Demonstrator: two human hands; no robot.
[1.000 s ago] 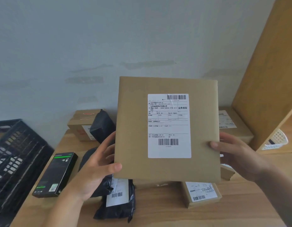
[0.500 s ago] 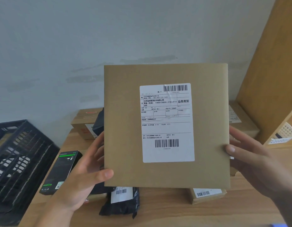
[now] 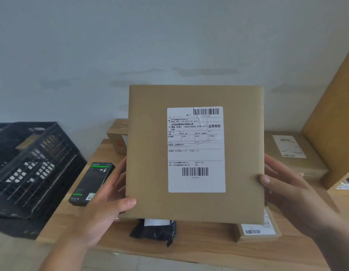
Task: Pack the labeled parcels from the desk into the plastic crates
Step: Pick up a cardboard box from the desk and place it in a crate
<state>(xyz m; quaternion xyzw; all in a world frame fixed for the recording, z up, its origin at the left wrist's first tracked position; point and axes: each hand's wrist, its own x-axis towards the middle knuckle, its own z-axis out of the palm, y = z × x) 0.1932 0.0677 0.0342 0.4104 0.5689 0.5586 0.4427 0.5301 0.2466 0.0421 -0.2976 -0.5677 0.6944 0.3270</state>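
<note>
The flat brown cardboard parcel point(image 3: 148, 153) stands upright above the desk point(image 3: 199, 234), pinched by its 2 lower side edges: left hand point(image 3: 103, 210) with thumb on the front, right hand point(image 3: 285, 190) likewise. Its white shipping label point(image 3: 196, 149) sits between the grips. It looks stiff, thin and probably light, though its weight cannot be read; smooth card may slip, so edge holds suit. The black plastic crate point(image 3: 33, 169) waits beyond the left grip
</note>
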